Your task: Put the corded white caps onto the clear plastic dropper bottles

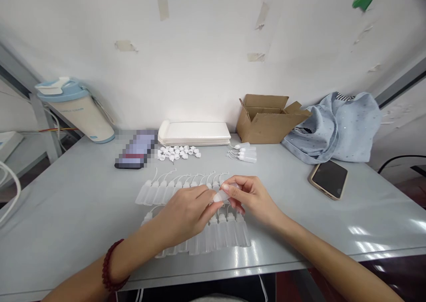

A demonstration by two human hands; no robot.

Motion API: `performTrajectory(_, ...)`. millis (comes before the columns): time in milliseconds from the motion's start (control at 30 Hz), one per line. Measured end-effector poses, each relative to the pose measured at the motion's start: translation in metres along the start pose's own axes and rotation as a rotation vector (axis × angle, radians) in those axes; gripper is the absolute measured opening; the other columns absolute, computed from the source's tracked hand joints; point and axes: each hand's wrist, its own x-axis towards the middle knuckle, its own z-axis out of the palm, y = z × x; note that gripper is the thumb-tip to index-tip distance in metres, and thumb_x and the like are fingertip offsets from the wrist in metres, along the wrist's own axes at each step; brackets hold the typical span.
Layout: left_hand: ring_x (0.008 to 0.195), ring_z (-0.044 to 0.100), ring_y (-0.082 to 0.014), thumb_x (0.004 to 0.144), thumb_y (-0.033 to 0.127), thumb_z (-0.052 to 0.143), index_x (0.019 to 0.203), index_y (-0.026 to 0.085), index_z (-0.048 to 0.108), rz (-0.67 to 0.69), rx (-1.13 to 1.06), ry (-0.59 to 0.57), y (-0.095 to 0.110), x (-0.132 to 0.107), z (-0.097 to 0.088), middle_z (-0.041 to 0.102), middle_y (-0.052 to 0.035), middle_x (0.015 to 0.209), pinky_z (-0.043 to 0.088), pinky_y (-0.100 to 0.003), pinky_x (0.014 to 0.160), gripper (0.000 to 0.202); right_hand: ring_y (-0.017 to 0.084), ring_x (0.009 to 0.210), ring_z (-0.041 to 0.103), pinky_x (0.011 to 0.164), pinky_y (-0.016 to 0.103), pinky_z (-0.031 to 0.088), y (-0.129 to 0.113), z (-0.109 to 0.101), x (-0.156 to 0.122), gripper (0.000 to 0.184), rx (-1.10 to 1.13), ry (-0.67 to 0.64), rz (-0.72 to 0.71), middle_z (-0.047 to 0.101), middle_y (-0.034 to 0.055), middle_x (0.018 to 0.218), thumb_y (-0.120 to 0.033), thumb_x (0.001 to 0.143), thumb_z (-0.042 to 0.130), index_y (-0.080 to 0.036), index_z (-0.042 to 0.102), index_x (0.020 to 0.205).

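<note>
A small translucent plastic squeeze bottle (pixel 220 196) is held between my two hands above the table. My left hand (pixel 189 209) is closed, pinching its near end, and my right hand (pixel 249 194) grips its other end with thumb and fingers. My fingers cover much of this bottle. Below and behind the hands lie two rows of similar bottles, a back row (pixel 160 193) and a front row (pixel 213 237). Thin white strings or tethers stick up from the bottle necks. My left forearm hides part of the front row.
White caps (pixel 179 152) lie in a pile before a white stack (pixel 199 133). Several more bottles (pixel 246 153) lie by an open cardboard box (pixel 266 124). A phone (pixel 136 150) and tumbler (pixel 81 111) stand left; another phone (pixel 329 178) and blue cloth bag (pixel 346 129) lie right.
</note>
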Motion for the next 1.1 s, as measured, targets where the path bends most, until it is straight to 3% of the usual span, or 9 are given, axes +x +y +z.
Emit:
performTrajectory(167, 0.068, 0.057, -0.0137, 0.095, 0.03, 0.046, 0.091, 0.015, 0.06, -0.156, -0.155, -0.001, -0.022, 0.004, -0.011, 0.063, -0.0024, 0.077, 0.043, -0.025, 0.061, 0.021, 0.009, 0.047, 0.05, 0.045, 0.023, 0.039, -0.003, -0.009, 0.005, 0.031, -0.04, 0.096, -0.053, 0.061, 0.0001, 0.06, -0.045, 0.08, 0.062, -0.015, 0.067, 0.086)
performTrajectory(367, 0.083, 0.062, -0.0201, 0.095, 0.029, 0.037, 0.097, 0.016, 0.063, -0.4, 0.052, 0.11, -0.085, -0.003, -0.028, 0.067, -0.008, 0.095, 0.049, -0.031, 0.07, 0.029, 0.016, 0.069, 0.059, 0.062, 0.029, 0.048, -0.003, -0.038, 0.015, 0.023, -0.546, 0.362, -0.297, 0.068, 0.0064, 0.09, -0.036, 0.081, 0.062, -0.018, 0.065, 0.095)
performTrajectory(433, 0.092, 0.062, -0.0232, 0.093, 0.028, 0.034, 0.098, 0.017, 0.063, -0.407, 0.103, 0.054, -0.104, -0.008, -0.027, 0.066, -0.0101, 0.103, 0.05, -0.035, 0.078, 0.032, 0.017, 0.073, 0.06, 0.066, 0.03, 0.048, 0.0, -0.048, 0.019, 0.02, -0.668, 0.375, -0.319, 0.068, 0.0075, 0.095, -0.033, 0.082, 0.06, -0.017, 0.063, 0.094)
performTrajectory(533, 0.103, 0.061, -0.0254, 0.091, 0.025, 0.031, 0.099, 0.016, 0.064, -0.396, 0.116, -0.015, -0.122, -0.014, -0.019, 0.065, -0.0118, 0.111, 0.048, -0.04, 0.09, 0.035, 0.019, 0.079, 0.062, 0.068, 0.03, 0.047, 0.005, -0.061, 0.025, 0.014, -0.821, 0.356, -0.241, 0.069, 0.0073, 0.094, -0.027, 0.081, 0.059, -0.017, 0.061, 0.09)
performTrajectory(767, 0.105, 0.06, -0.0268, 0.09, 0.026, 0.03, 0.102, 0.015, 0.065, -0.392, 0.118, -0.08, -0.131, -0.018, -0.01, 0.061, -0.014, 0.119, 0.049, -0.041, 0.09, 0.039, 0.02, 0.082, 0.063, 0.065, 0.027, 0.044, 0.017, -0.079, 0.037, 0.011, -1.144, 0.361, -0.141, 0.07, 0.0066, 0.095, -0.016, 0.079, 0.057, -0.018, 0.06, 0.089)
performTrajectory(967, 0.099, 0.061, -0.0247, 0.091, 0.029, 0.03, 0.104, 0.018, 0.065, -0.404, 0.094, -0.059, -0.128, -0.016, -0.011, 0.061, -0.0113, 0.111, 0.05, -0.038, 0.085, 0.039, 0.032, 0.098, 0.059, 0.074, 0.035, 0.043, 0.018, -0.084, 0.043, 0.01, -1.277, 0.417, -0.104, 0.067, 0.0166, 0.098, -0.01, 0.079, 0.057, -0.012, 0.062, 0.087)
performTrajectory(1100, 0.097, 0.06, -0.025, 0.091, 0.03, 0.032, 0.104, 0.017, 0.065, -0.402, 0.081, -0.06, -0.128, -0.016, -0.011, 0.061, -0.0118, 0.108, 0.049, -0.038, 0.084, 0.038, 0.031, 0.096, 0.058, 0.072, 0.035, 0.042, 0.014, -0.08, 0.041, 0.008, -1.313, 0.419, -0.107, 0.067, 0.0168, 0.098, -0.013, 0.081, 0.056, -0.013, 0.061, 0.087)
